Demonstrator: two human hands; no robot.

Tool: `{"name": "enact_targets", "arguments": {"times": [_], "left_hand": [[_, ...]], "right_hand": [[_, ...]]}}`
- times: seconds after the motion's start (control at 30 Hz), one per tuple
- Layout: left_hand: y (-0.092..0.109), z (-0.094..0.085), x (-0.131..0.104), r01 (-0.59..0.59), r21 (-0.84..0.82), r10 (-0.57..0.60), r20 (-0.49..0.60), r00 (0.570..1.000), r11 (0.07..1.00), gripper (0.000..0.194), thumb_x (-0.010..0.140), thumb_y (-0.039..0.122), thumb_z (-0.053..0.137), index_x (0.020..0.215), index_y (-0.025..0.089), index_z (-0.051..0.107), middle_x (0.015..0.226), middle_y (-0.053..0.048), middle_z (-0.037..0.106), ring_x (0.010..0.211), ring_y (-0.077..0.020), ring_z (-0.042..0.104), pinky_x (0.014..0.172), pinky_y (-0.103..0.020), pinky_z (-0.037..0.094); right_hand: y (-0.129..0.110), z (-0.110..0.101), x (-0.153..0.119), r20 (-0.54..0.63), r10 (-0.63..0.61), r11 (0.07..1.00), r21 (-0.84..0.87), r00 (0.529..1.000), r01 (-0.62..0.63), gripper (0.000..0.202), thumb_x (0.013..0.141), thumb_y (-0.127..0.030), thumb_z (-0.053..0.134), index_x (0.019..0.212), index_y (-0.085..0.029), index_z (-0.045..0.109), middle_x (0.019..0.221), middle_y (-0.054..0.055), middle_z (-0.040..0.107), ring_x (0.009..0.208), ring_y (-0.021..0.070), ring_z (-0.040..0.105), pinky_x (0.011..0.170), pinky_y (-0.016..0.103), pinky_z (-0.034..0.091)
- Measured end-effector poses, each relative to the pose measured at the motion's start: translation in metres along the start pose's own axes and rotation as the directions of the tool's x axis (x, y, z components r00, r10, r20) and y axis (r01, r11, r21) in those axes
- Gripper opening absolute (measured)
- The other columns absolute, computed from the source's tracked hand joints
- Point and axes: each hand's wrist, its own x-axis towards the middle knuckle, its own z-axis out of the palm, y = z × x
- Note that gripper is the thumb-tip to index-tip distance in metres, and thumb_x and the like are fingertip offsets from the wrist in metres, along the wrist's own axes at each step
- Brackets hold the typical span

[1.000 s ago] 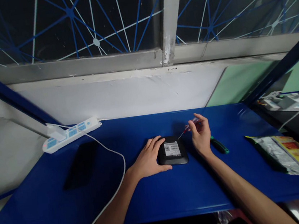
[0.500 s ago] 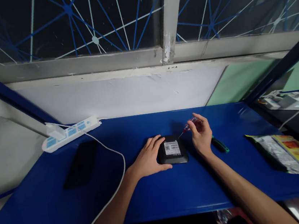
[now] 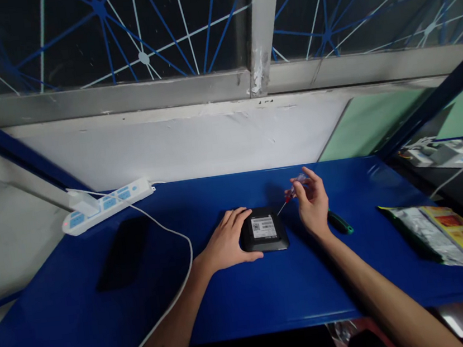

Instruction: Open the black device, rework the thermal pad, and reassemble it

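Observation:
A flat black box-shaped device (image 3: pixel 269 244) with a white printed label lies on the blue table. My left hand (image 3: pixel 230 240) grips it by its left side, fingers over the far edge and thumb along the near one. In my right hand (image 3: pixel 313 203) is a screwdriver (image 3: pixel 288 196) with a clear and red handle, pinched between the fingers. Its thin shaft slants down to the left, the tip at the device's far right corner; whether it touches a screw is too small to tell. Beside my right wrist lies a green-handled tool (image 3: pixel 340 222), partly hidden by the hand.
A white power strip (image 3: pixel 108 204) with a plugged-in adapter stands at the back left. Its white cable (image 3: pixel 187 246) loops across my left forearm. A dark flat object (image 3: pixel 123 254) lies at left, a silver and yellow packet (image 3: pixel 450 236) at right. A wall rises behind the table.
The view has shifted slightly. My right hand has tilted up a little with the screwdriver, its tip staying by the device's far right corner. My left hand keeps its hold.

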Motion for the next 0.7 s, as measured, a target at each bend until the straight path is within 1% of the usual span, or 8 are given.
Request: {"name": "enact_targets", "arguments": {"times": [0.13,0.3,0.47,0.6,0.7], "left_hand": [[-0.004,0.0,0.001,0.0,0.016,0.001,-0.022,1.0,1.0,0.103,0.066,0.056,0.085,0.151,0.026,0.036,0.154,-0.013,0.043,0.141,-0.0377,0.039,0.116,-0.057,0.038],[-0.007,0.001,0.001,0.017,0.033,-0.015,-0.043,0.999,0.999,0.101,0.067,0.056,0.085,0.15,0.025,0.036,0.156,-0.012,0.041,0.141,-0.0365,0.04,0.117,-0.055,0.038],[-0.006,0.001,0.0,0.028,0.04,-0.027,-0.023,0.999,0.999,0.1,0.069,0.057,0.084,0.15,0.024,0.036,0.157,-0.013,0.039,0.143,-0.0371,0.038,0.117,-0.056,0.038],[-0.006,0.001,0.0,0.022,0.048,-0.02,-0.033,0.999,0.999,0.1,0.069,0.055,0.085,0.15,0.025,0.036,0.158,-0.013,0.039,0.143,-0.0367,0.038,0.118,-0.055,0.037],[-0.005,0.001,0.0,0.031,0.041,-0.03,-0.025,0.999,0.999,0.1,0.068,0.056,0.085,0.15,0.025,0.036,0.158,-0.013,0.039,0.143,-0.0374,0.038,0.117,-0.056,0.038]], "right_hand": [[-0.005,0.001,-0.005,0.046,0.014,1.0,0.008,0.999,-0.015,0.039,0.09,-0.036,0.066,0.128,-0.027,0.06,0.096,0.0,0.066,0.068,0.0129,0.068,0.064,0.032,0.063],[-0.008,0.005,-0.016,0.11,0.016,1.0,0.012,0.994,-0.017,0.031,0.088,-0.035,0.069,0.118,-0.026,0.065,0.088,-0.002,0.062,0.057,0.0112,0.064,0.057,0.031,0.059],[-0.006,0.005,-0.02,0.139,-0.01,0.999,-0.042,0.99,0.016,0.031,0.088,-0.035,0.069,0.117,-0.026,0.065,0.087,-0.001,0.063,0.059,0.0126,0.064,0.059,0.032,0.059],[-0.007,0.005,-0.021,0.137,-0.03,0.997,-0.071,0.99,0.04,0.031,0.089,-0.035,0.067,0.118,-0.026,0.065,0.087,0.0,0.066,0.06,0.0137,0.065,0.06,0.033,0.059],[-0.006,0.005,-0.021,0.135,-0.045,0.995,-0.085,0.99,0.056,0.032,0.09,-0.035,0.067,0.119,-0.025,0.065,0.087,0.001,0.068,0.061,0.0144,0.066,0.061,0.033,0.06]]}}
